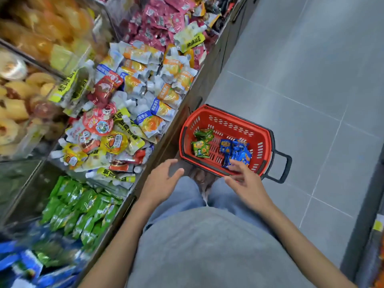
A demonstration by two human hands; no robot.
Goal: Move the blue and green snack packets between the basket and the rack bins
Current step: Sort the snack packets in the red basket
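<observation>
Blue pkts just past R fingers

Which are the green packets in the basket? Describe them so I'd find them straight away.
Find the red basket on the grey floor beside the rack. At its rack-side end lie the green packets. The neighbouring blue packets pile at the opposite end, by the right hand.

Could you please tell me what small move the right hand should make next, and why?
Probably close the right hand on the nearest blue snack packet in the red plastic basket. Its spread fingers sit just over those packets and hold nothing, the left hand is open and empty, and the blurred blue rack bin lies at lower left.
</observation>
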